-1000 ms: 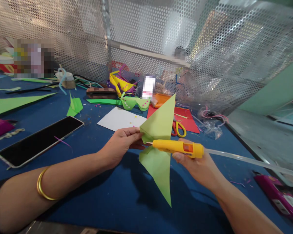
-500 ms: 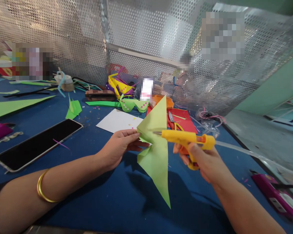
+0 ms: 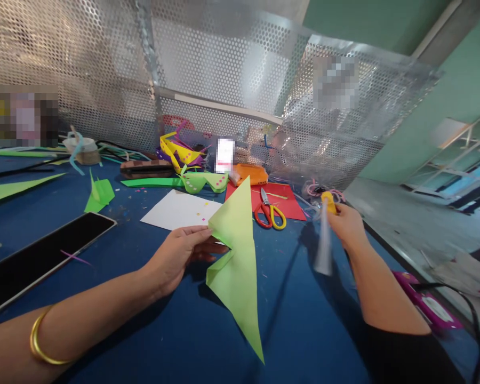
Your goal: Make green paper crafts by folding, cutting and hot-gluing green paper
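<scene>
My left hand [image 3: 188, 253] pinches the notched left edge of a folded light-green paper piece [image 3: 238, 256], which stands upright over the blue table [image 3: 208, 341]. Off to the right, my right hand [image 3: 347, 223] is closed around a yellow glue gun [image 3: 328, 202]. A clear glue stick [image 3: 324, 248], blurred by motion, sticks out of the gun toward me. Most of the gun is hidden by the hand. Between the hands, red-and-yellow scissors [image 3: 270, 213] lie partly on a red paper sheet [image 3: 294, 202].
A phone [image 3: 44, 261] lies at left near a small folded green paper [image 3: 100, 193]. Behind are a white sheet [image 3: 172, 208], green paper glasses [image 3: 204, 181], a brown case [image 3: 148, 168] and an orange object [image 3: 250, 174]. A purple power strip [image 3: 436, 309] is at right. Perforated metal mesh [image 3: 220, 64] rises behind.
My right hand has swung the glue gun away from the green paper, to the right and back, turning its rear toward me. My left hand still holds the paper. The camera view has shifted right.
</scene>
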Available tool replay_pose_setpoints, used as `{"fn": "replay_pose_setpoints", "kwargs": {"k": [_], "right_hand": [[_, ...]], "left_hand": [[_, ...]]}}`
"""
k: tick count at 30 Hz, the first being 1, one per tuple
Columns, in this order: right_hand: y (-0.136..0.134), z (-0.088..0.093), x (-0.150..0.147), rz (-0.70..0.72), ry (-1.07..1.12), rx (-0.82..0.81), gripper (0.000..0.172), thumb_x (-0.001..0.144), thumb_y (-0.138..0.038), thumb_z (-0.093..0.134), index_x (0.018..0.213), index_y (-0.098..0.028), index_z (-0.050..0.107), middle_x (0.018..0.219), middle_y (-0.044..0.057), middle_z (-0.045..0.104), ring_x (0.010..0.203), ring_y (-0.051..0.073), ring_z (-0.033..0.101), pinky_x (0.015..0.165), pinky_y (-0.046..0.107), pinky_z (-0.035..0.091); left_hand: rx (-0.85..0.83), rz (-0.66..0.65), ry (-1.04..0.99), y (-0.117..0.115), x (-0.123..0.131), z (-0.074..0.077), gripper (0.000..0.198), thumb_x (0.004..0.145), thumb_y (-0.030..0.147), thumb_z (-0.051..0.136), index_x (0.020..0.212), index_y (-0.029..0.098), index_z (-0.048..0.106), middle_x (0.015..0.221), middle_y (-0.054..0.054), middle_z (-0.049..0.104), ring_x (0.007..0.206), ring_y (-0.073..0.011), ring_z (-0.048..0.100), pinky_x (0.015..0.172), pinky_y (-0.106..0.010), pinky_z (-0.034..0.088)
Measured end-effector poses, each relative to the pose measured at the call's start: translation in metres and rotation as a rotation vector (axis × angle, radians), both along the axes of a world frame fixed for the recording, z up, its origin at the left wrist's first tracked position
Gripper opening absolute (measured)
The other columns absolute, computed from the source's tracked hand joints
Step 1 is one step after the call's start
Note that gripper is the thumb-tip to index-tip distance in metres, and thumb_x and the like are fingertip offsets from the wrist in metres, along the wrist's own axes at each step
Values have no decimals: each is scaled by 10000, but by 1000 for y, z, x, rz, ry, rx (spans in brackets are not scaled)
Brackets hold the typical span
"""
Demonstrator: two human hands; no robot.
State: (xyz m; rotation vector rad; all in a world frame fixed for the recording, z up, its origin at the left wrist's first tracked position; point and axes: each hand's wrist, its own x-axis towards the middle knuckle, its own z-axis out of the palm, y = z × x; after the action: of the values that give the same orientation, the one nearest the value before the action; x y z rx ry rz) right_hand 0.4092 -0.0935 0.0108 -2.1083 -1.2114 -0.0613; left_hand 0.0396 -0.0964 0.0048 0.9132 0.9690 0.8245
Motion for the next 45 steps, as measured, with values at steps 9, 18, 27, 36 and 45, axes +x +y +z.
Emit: {"fn": "replay_pose_setpoints", "kwargs": {"k": [9,18,27,36,45], "right_hand": [[4,-18,11,-227,-499,-368,292,849,-183,520,1056,-27,654,1032,256,642,937,329,654,730,369,469],[5,-25,15,-166,-669,-426,309,862,-82,416,1067,33,616,1020,275,631,956,328,637,730,359,452],[11,-22,10,-145,-713,-373,286,867,-87,403,1064,-13,597,995,236,627,880,285,650,675,321,434],[6,-17,15,-121,-667,-318,295,873,-111,424,1040,-10,645,983,256,646,918,342,647,710,373,450],[-38,12,-134,703,558,-72,382,798,-484,641,1042,-191,649,952,68,724,871,233,671,777,352,516]], "left_hand": [[-6,-5,12,0,1,-1,127,840,220,629,861,129,716,828,-81,754,787,-209,723,613,-222,516],[-20,-19,14,-4,1,2,123,832,233,641,857,144,721,801,-73,758,770,-196,721,612,-221,503],[-43,-8,38,-5,2,3,132,836,241,642,872,134,710,814,-81,757,783,-200,720,622,-229,497],[-38,-24,34,-5,2,4,152,844,258,631,873,135,716,800,-85,758,783,-194,714,629,-232,487],[-13,-40,5,-9,3,2,175,810,291,680,858,136,745,779,-86,758,730,-176,699,610,-221,478]]}}
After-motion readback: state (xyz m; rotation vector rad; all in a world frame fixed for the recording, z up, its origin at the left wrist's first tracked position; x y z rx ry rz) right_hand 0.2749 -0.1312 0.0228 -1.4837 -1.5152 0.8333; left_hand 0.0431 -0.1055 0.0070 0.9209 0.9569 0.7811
